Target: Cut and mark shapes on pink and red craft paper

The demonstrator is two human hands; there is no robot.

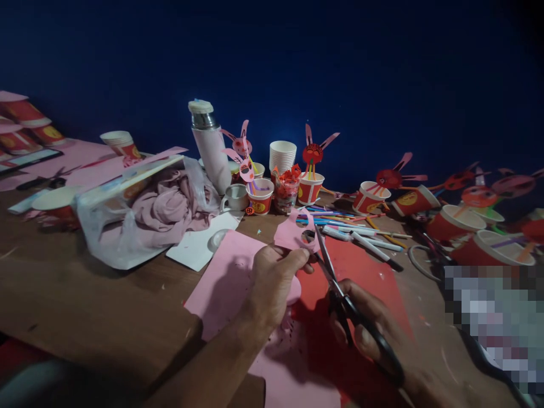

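Right hand (pixel 374 334) was closed through the handles of one pair of black-handled steel scissors (pixel 335 283), blades part-open at one small pink paper cut-out (pixel 291 233). Left hand (pixel 272 283) pinched that cut-out just above the table. Underneath: one pink paper sheet (pixel 225 277), one red paper sheet (pixel 361 266). Behind: one white steel flask (pixel 210 144), one stack of white paper cups (pixel 283 154).

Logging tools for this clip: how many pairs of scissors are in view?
2 certain: scissors in the right hand; dark scissors lying far left on pink paper. A grey loop by the red cups at right may be a third.
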